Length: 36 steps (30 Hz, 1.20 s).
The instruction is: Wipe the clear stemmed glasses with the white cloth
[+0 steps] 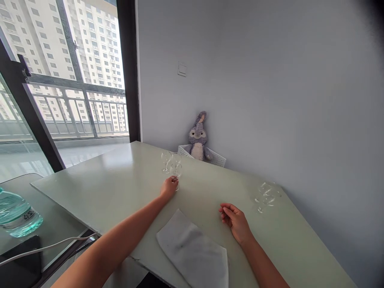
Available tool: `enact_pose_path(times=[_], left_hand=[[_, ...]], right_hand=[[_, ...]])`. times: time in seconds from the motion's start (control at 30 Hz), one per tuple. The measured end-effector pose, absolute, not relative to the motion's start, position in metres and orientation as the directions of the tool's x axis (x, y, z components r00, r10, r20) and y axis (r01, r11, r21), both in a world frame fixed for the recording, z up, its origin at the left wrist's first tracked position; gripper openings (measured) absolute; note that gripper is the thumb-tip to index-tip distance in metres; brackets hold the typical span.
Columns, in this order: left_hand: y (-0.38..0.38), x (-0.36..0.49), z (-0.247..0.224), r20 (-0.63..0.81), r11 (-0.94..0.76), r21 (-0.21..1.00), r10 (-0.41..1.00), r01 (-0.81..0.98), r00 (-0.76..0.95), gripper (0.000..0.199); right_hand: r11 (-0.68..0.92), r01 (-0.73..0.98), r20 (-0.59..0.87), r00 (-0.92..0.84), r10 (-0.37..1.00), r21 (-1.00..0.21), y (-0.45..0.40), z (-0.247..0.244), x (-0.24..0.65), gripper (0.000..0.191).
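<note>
My left hand (pixel 169 187) reaches across the table, its fingers closed around the stem of a clear wine glass (pixel 177 168). Just behind it stands another stemmed glass (pixel 166 157), and the outlines of the glasses overlap there. My right hand (pixel 237 224) hovers over the table to the right, with loosely curled fingers and nothing visible in them. Between my forearms a folded grey-white cloth (pixel 195 248) lies near the front edge. Further right, clear stemmed glasses (pixel 267 195) lie tilted on their sides; their exact number is hard to make out.
The pale glossy table (pixel 120 200) reaches to the wall. A plush rabbit (pixel 198 140) sits in a white perforated basket (pixel 217 158) behind its far edge. At left are a large water bottle (pixel 18 214), a dark phone (pixel 24 260) and a white cable (pixel 60 242).
</note>
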<state>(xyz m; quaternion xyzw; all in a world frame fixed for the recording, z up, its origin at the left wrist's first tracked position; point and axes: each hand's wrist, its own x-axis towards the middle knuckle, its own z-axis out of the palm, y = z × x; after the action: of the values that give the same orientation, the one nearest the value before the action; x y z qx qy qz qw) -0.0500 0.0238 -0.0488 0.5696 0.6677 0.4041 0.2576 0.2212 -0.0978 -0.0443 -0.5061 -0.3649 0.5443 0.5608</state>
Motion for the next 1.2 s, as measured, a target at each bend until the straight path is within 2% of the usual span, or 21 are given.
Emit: enact_pose_path(times=[0.37, 1.03, 1.2], left_hand=[[0.041, -0.105, -0.04, 0.107, 0.15, 0.795, 0.919, 0.587, -0.379, 0.031], [0.041, -0.105, -0.045, 0.085, 0.172, 0.836, 0.897, 0.521, -0.433, 0.03], [0.039, -0.104, -0.045, 0.084, 0.176, 0.837, 0.895, 0.519, -0.439, 0.029]], right_hand=[[-0.037, -0.319, -0.171, 0.405, 0.898, -0.947, -0.094, -0.046, 0.249, 0.037], [-0.024, -0.343, -0.18, 0.428, 0.886, -0.939, -0.093, -0.049, 0.253, 0.037], [0.004, -0.429, -0.226, 0.485, 0.845, -0.904, -0.096, -0.051, 0.256, 0.03]])
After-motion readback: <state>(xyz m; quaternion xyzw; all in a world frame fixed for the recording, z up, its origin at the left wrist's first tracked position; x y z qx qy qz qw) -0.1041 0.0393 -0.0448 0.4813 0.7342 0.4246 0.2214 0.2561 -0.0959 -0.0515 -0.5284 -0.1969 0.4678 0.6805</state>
